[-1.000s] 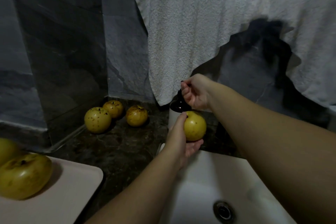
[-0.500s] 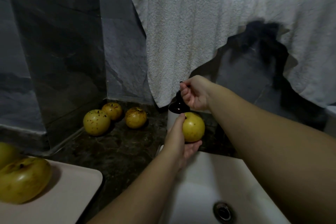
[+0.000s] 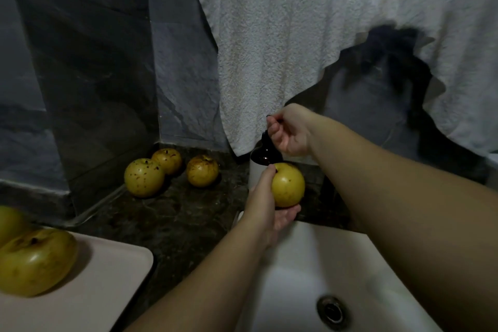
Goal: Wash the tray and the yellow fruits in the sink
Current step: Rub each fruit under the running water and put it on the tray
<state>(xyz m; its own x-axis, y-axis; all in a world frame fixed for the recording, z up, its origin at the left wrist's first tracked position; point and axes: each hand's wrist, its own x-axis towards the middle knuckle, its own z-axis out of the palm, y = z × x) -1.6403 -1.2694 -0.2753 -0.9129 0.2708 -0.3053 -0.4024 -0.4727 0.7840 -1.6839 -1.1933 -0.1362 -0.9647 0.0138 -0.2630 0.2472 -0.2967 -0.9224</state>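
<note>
I have my left hand (image 3: pixel 265 197) cupped under a yellow fruit (image 3: pixel 287 184), thumb over its top, holding it just past the back rim of the sink (image 3: pixel 301 277) and right under the dark pump (image 3: pixel 265 152) of the soap bottle. My right hand (image 3: pixel 289 132) is up at the pump head, fingers curled round it, so that grip is closed on the pump and the left grip is closed on the fruit.

Risks as I judge them: the fruit sits on open fingers with only a thumb steadying it, so once it is slick it may roll off and drop into the basin or onto the desk (image 3: pixel 167 213). A hard press could tip the bottle, which stands close to the desk edge.

Three more fruits (image 3: pixel 144 178) wait in the corner of the desk, and two lie on the tray (image 3: pixel 107 277) at lower left, one cut off by the frame edge. None of those, nor the tray, looks wet, so most of the washing is ahead.

Against the earlier frames, little differs: the right hand sits a touch higher on the pump, and the held fruit and left hand are in nearly the same spot.
</note>
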